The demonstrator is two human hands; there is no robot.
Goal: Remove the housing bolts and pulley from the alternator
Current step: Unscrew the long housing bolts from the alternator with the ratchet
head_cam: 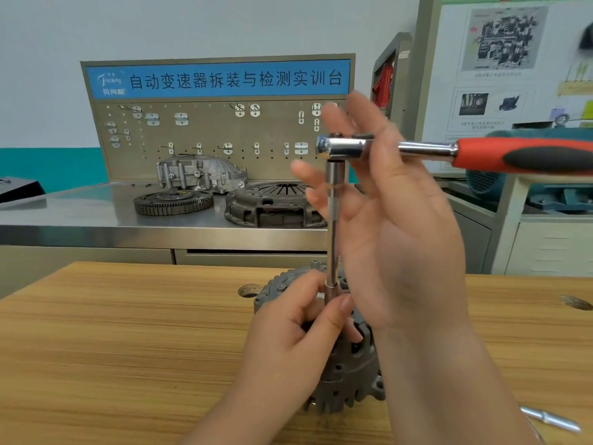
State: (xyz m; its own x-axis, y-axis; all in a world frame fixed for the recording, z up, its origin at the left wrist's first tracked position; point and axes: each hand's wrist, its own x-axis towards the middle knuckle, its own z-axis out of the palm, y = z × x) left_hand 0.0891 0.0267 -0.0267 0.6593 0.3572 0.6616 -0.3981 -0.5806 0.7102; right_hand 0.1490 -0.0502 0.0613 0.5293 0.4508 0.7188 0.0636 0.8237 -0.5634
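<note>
1. Alternator (346, 383) stands near centre on the table (128, 332), with the ratchet (519, 157) and extension (333, 220) upright on it.
2. Left hand (288, 345) pinches the extension's foot; right hand (398, 232), fingers spread, steadies the ratchet.
3. Bolt removal appears underway; pulley status indeterminate.

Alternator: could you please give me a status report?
Left hand pinching extension bar base. Right hand open, fingers at ratchet head. Alternator on table, bar upright on it. Nothing blocking.

Ahead of you, the blue banner (218, 79) atop the pegboard (208, 136) reads "自动变速器拆装与检测实训台" in white (the small logo at its left is too blurred to read). The captions on the wall posters (503, 43) are illegible.
</note>
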